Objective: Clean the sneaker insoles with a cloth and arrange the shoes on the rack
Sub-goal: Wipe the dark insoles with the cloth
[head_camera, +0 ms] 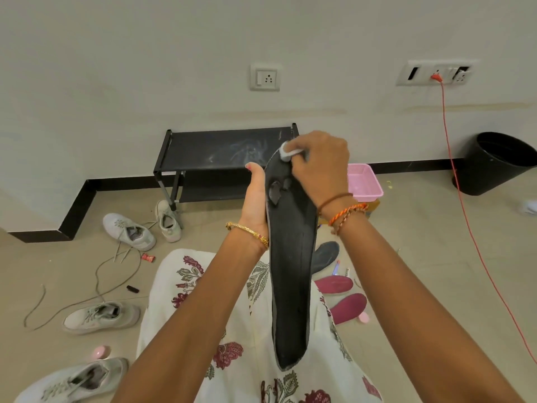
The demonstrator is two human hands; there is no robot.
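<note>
A long black insole (292, 274) stands upright over my lap. My left hand (255, 196) grips its left edge near the top. My right hand (319, 164) pinches a small white cloth (287, 152) and presses it on the insole's top end. Several pale grey sneakers lie on the floor at the left, one (129, 231) by the rack and one (101, 317) nearer me. A low black shoe rack (215, 152) stands against the wall. Another dark insole (327, 254) and two maroon insoles (348, 308) lie on the floor at the right.
A pink basket (364, 181) sits right of the rack. A black bin (499, 164) stands at the far right, with an orange cable (453, 175) hanging from a wall socket. Loose laces (98, 289) trail across the floor on the left.
</note>
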